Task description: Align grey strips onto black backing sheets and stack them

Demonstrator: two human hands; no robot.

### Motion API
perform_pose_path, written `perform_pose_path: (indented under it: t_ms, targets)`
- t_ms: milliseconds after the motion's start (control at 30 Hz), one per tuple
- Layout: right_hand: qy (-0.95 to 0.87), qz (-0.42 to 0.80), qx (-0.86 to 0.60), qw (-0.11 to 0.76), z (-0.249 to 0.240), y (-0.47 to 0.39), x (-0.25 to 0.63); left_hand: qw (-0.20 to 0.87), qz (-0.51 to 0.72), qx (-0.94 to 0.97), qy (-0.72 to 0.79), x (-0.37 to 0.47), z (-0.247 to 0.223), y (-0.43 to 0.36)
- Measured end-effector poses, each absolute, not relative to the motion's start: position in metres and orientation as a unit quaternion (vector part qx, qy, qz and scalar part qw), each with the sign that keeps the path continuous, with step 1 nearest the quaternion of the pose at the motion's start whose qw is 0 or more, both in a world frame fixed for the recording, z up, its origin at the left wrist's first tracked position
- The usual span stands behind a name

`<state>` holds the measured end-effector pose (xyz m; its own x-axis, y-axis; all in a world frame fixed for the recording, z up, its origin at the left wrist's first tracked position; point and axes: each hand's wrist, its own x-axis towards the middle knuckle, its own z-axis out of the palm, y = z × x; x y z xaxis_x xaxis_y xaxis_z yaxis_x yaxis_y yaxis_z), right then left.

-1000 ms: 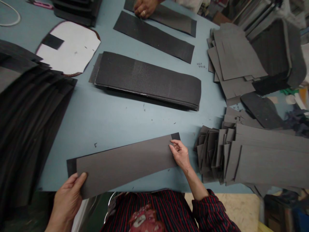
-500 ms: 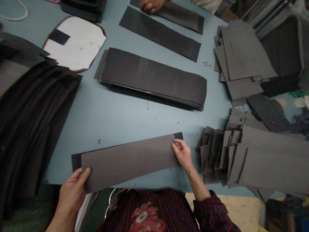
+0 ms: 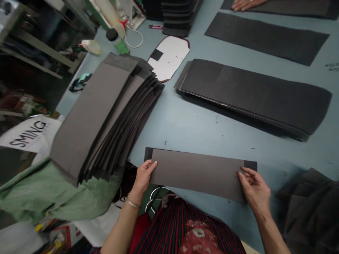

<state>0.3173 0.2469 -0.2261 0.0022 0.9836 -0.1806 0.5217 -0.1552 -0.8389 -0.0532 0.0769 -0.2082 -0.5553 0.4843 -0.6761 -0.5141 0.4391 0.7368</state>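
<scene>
A long grey-brown strip of sheet material (image 3: 197, 173), with black ends showing beyond the grey face, spans between my two hands. My left hand (image 3: 144, 175) pinches its left end, thumb on top. At the other end my right hand (image 3: 255, 188) grips near the black border with thumb and fingers. The strip is held at the near edge of the blue table (image 3: 185, 130). Left of it a fanned stack of similar grey and black strips (image 3: 84, 116) leans over the table edge. Farther off lies a neat stack of dark strips (image 3: 254, 95).
A white rounded panel (image 3: 171, 56) lies beyond the fanned stack. Another person's hand (image 3: 247, 4) rests on a dark strip at the far side, with a single dark strip (image 3: 265, 37) before it. A green bottle (image 3: 118, 41) and a blurred dark pile (image 3: 312, 204) flank the work area.
My view has swung left, so the fanned stack shows more fully. The strip stays in both my hands and now tilts down to the right instead of up.
</scene>
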Motion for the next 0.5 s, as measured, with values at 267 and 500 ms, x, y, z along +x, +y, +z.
perform_pose_path:
  t_ms: [267,500]
  targets:
    - [-0.544,0.408,-0.678,0.280,-0.221,0.247,0.310,0.460,0.516,0.003,0.723,-0.056,-0.205,0.079]
    - [-0.531,0.399,-0.705,0.250,-0.207,0.250,0.301,0.441,0.500,-0.001,0.746,-0.059,-0.208,0.078]
